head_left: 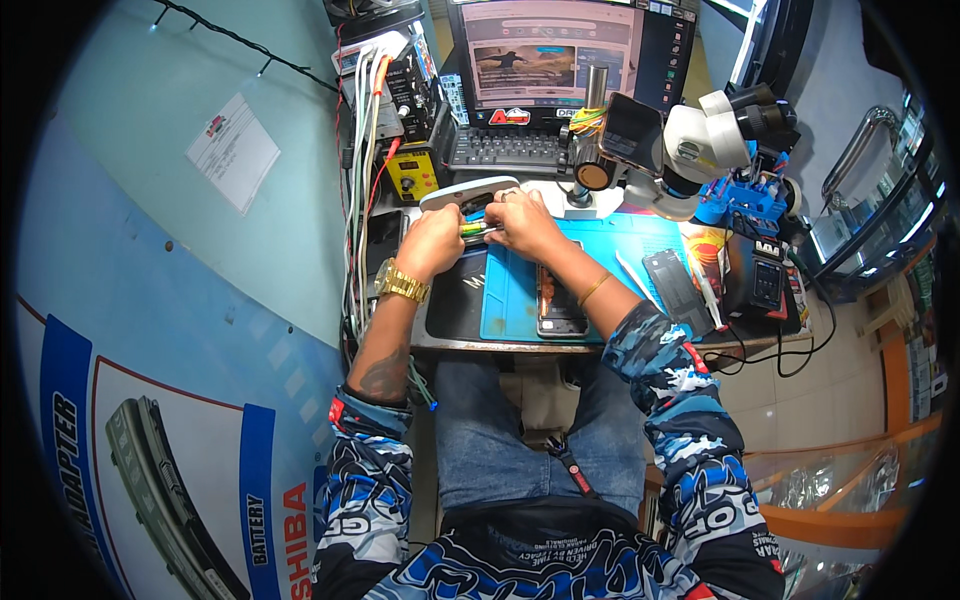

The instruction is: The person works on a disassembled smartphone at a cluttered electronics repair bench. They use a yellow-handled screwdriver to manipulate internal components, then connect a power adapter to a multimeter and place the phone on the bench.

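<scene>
Both hands [478,232] seemingly grip a green tool [476,228] lying left-right

workbench [450,335] | blue mat [510,300] | opened phone [560,300] | dark slab [678,290] | keyboard [505,150] | microscope base [580,200]

Left hand [432,240], right hand [522,222] meet on green-handled tool [477,229] — opened phone [560,300] on blue mat [620,262].
</scene>
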Available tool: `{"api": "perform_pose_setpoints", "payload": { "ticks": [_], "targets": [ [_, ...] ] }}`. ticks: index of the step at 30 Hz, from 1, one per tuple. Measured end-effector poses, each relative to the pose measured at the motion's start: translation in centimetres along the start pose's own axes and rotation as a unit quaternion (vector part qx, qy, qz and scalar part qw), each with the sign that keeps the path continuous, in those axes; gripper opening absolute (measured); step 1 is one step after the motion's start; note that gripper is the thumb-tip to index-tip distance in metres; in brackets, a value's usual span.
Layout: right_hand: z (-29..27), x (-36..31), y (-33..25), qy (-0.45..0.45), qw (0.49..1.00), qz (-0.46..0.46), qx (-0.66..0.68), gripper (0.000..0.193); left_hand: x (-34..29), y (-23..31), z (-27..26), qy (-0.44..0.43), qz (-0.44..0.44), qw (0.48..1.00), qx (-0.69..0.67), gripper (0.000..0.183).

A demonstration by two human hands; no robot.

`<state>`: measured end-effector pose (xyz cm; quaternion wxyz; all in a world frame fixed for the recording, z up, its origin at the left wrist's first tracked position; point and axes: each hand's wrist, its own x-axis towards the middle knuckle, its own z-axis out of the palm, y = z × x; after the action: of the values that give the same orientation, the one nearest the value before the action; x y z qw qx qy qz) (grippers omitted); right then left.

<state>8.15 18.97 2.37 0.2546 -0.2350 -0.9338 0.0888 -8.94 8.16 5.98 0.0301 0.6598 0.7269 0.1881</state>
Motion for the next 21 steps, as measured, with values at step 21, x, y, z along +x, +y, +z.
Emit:
{"api": "perform_pose_setpoints", "payload": {
  "ticks": [21],
  "targets": [
    [-4.0,-1.4,1.0,-0.023,0.995,-0.070,-0.074,0.009,0.5,-0.9,-1.3,-0.064,0.140,0.988,0.016,0.022]
  ]
}}
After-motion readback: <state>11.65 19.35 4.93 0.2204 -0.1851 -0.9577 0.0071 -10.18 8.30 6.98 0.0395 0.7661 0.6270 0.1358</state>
